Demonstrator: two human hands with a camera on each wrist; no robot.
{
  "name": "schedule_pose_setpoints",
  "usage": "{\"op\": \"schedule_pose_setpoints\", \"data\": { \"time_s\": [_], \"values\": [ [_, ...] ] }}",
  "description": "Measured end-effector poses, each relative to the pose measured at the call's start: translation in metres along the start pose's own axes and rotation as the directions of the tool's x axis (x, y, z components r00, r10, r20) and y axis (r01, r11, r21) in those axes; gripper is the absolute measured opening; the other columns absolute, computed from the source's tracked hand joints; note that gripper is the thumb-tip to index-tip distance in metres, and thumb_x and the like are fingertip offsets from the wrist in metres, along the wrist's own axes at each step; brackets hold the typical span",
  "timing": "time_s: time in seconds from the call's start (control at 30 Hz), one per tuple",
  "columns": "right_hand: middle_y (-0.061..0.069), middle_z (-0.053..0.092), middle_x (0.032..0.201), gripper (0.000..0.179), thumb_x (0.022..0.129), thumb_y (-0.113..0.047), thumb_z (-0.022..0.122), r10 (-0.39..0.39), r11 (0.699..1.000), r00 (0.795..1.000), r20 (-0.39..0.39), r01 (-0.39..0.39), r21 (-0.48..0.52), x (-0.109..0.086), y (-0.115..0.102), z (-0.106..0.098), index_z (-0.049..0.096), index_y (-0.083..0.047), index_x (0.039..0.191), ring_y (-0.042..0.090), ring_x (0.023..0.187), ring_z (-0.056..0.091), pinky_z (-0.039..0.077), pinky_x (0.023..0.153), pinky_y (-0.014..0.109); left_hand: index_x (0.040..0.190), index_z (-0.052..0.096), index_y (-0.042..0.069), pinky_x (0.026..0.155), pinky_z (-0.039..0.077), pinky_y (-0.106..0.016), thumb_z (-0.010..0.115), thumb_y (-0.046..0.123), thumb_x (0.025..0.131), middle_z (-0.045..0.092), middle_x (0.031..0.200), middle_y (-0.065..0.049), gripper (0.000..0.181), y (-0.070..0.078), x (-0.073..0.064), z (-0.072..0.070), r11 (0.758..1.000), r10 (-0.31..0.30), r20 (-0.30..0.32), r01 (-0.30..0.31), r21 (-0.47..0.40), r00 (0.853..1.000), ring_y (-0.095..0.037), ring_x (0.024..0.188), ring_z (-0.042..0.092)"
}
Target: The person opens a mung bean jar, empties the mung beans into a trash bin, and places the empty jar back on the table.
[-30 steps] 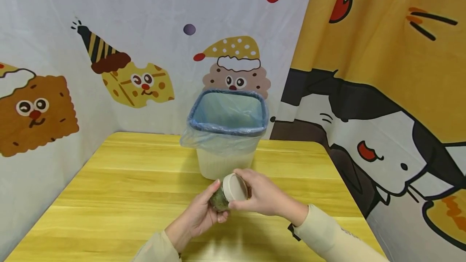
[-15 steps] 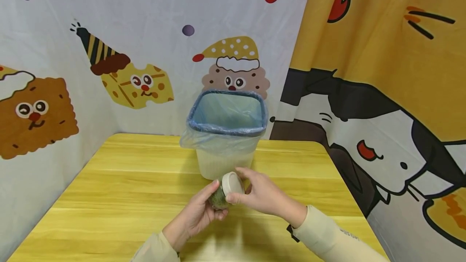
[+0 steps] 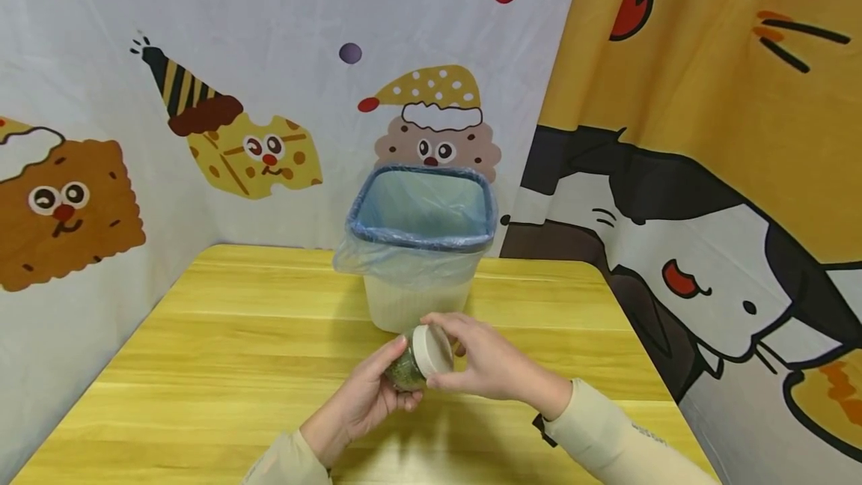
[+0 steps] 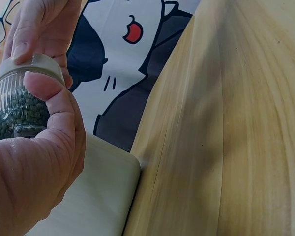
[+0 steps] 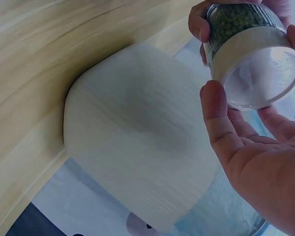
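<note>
A small ribbed clear jar [image 3: 402, 371] of round green beans is held tilted above the table, its lidded end toward the right. My left hand [image 3: 360, 404] grips the jar's body, thumb along the near upper side. On the jar sits a pale cream lid [image 3: 438, 350], and my right hand [image 3: 497, 362] pinches its rim between thumb and fingers. The beans show dark green through the glass of the jar [image 4: 19, 110] in the left wrist view. In the right wrist view the flat top of the lid [image 5: 258, 73] faces the camera, with fingertips at its edge.
Just beyond the hands stands a white bin [image 3: 411, 309], lined with a translucent blue bag [image 3: 397, 264] folded over its blue rim. It rests on a yellow wood-grain table [image 3: 222, 365]. Cartoon-printed curtains [image 3: 283, 13] hang behind and to the right.
My right fingers loosened and shifted on the lid half a second ago, then closed around its rim again. The left hand and jar have stayed nearly in place.
</note>
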State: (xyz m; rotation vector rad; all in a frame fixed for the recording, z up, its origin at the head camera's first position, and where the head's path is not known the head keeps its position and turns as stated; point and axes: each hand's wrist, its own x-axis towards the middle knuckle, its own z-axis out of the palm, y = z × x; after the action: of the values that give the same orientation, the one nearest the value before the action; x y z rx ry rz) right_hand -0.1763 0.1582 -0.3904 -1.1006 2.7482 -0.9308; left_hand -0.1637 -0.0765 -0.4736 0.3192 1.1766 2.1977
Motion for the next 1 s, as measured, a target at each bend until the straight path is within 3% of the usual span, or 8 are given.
{"op": "schedule_pose_setpoints", "data": {
  "time_s": [0.17,0.3,0.43,0.53,0.63,0.73,0.9,1.0],
  "values": [
    [0.01,0.065,0.145,0.08,0.09,-0.036,0.087,0.013,1.0,1.0,0.014,-0.013,-0.01,-0.001,0.0,0.0,0.05,-0.012,0.158,0.018,0.106,0.066,0.06,0.085,0.024,0.138,0.048,0.014,0.069,0.059,-0.02,0.035,0.051,0.116,0.068,0.108,-0.003,0.044,0.0,-0.001,0.0,1.0,-0.005,0.006,0.005,-0.006,1.0,-0.009,0.078,0.069],
    [0.009,0.067,0.141,0.083,0.093,-0.044,0.083,0.074,0.996,0.997,0.023,-0.075,0.043,-0.001,-0.001,0.0,0.048,-0.008,0.159,0.017,0.104,0.067,0.059,0.081,0.024,0.136,0.05,0.015,0.069,0.059,-0.02,0.035,0.05,0.116,0.067,0.109,-0.002,0.042,0.0,-0.001,0.001,1.0,0.006,0.014,-0.005,-0.012,1.0,-0.009,0.078,0.069],
    [0.009,0.071,0.127,0.085,0.096,-0.053,0.078,0.175,0.976,0.984,0.022,-0.176,0.129,0.0,-0.003,0.001,0.049,0.0,0.156,0.012,0.086,0.068,0.058,0.07,0.025,0.133,0.053,0.016,0.068,0.058,-0.02,0.034,0.049,0.117,0.068,0.106,0.0,0.042,0.0,0.0,0.002,1.0,0.024,0.039,-0.024,-0.017,0.999,-0.009,0.078,0.069],
    [0.005,0.073,0.112,0.078,0.096,-0.056,0.076,0.224,0.962,0.974,0.018,-0.224,0.159,0.001,-0.005,0.003,0.056,-0.002,0.15,0.011,0.072,0.065,0.057,0.062,0.027,0.132,0.054,0.016,0.068,0.057,-0.02,0.032,0.049,0.117,0.07,0.104,0.002,0.042,0.0,0.0,0.003,0.999,0.038,0.061,-0.037,-0.018,0.997,-0.008,0.077,0.069],
    [0.0,0.071,0.099,0.07,0.095,-0.058,0.076,0.237,0.957,0.971,0.016,-0.236,0.169,0.002,-0.007,0.005,0.062,-0.008,0.142,0.013,0.069,0.064,0.055,0.058,0.028,0.132,0.054,0.016,0.067,0.057,-0.02,0.031,0.049,0.117,0.07,0.104,0.002,0.043,-0.001,0.0,0.004,0.999,0.042,0.067,-0.04,-0.027,0.997,-0.007,0.076,0.069],
    [0.0,0.071,0.1,0.067,0.093,-0.056,0.079,0.195,0.972,0.981,0.005,-0.194,0.134,0.003,-0.009,0.005,0.064,-0.008,0.138,0.013,0.076,0.064,0.056,0.062,0.026,0.131,0.053,0.016,0.065,0.055,-0.019,0.03,0.051,0.117,0.068,0.104,0.002,0.044,-0.002,-0.001,0.004,0.999,0.028,0.062,-0.025,-0.045,0.998,-0.007,0.074,0.067],
    [0.009,0.068,0.134,0.076,0.091,-0.041,0.085,0.041,0.999,0.999,0.0,-0.041,-0.002,0.0,-0.011,0.004,0.054,-0.004,0.151,0.012,0.096,0.064,0.058,0.076,0.022,0.128,0.054,0.016,0.062,0.051,-0.017,0.027,0.055,0.116,0.068,0.102,0.001,0.049,-0.005,-0.002,0.002,0.997,-0.002,0.064,0.007,-0.072,0.998,-0.006,0.072,0.064],
    [0.01,0.064,0.143,0.08,0.091,-0.036,0.086,0.004,1.0,1.0,0.014,-0.004,-0.022,0.0,-0.01,0.003,0.05,-0.006,0.155,0.012,0.099,0.065,0.059,0.078,0.02,0.129,0.054,0.016,0.062,0.052,-0.016,0.027,0.056,0.115,0.07,0.103,0.0,0.05,-0.005,-0.002,0.0,0.997,-0.006,0.076,0.012,-0.079,0.997,-0.006,0.073,0.065]
  ]
}}
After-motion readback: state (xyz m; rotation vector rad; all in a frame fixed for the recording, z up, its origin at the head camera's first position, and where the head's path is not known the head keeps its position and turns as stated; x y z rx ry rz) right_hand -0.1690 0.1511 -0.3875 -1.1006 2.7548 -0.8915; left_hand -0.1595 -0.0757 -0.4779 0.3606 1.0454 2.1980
